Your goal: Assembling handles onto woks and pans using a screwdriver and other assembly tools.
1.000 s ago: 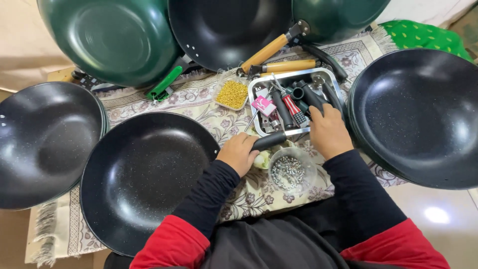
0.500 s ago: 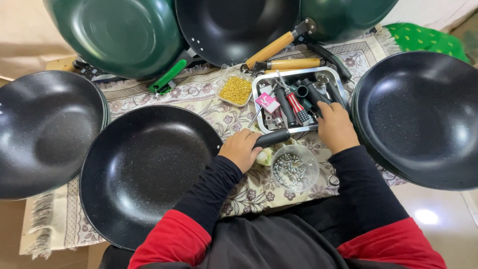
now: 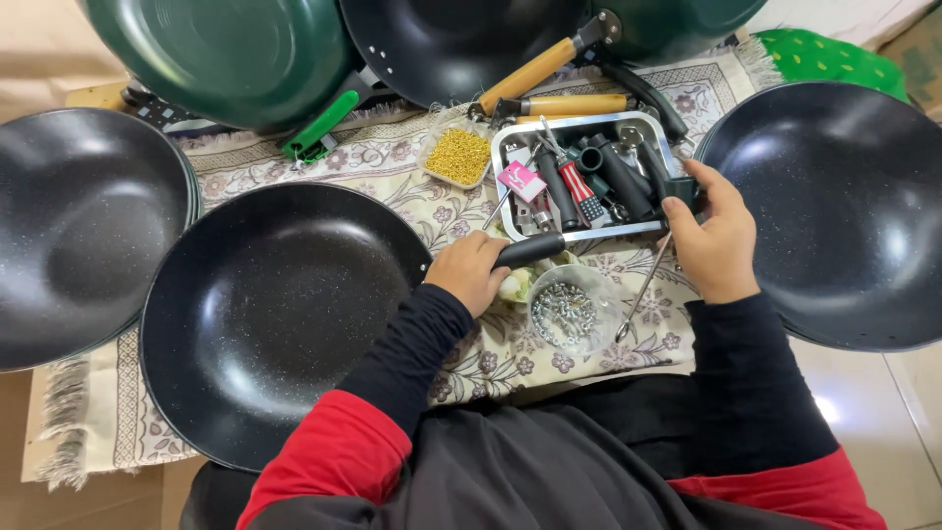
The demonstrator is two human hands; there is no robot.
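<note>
A person seated over a patterned cloth (image 3: 324, 167) works among black speckled pans, seen from a head-worn camera. The left hand (image 3: 471, 272) is closed around the black handle (image 3: 530, 249) of the near pan (image 3: 265, 314), which lies to that hand's left; the handle's long axis runs roughly left to right, tilted slightly upward toward the metal tray (image 3: 510, 147). The right hand (image 3: 716, 240) reaches from the right to the tray's near right corner, fingers curled on a dark part (image 3: 677, 186) at the rim; whether it fully grips that piece cannot be told. The tray holds loose black handles and a red-gripped tool. A clear bowl of silver screws (image 3: 564, 312) sits between the two hands, just beside the left one, and a small dish of gold-coloured fasteners (image 3: 459, 155) lies beyond the tray's left end. The left hand is nearer the pan
</note>
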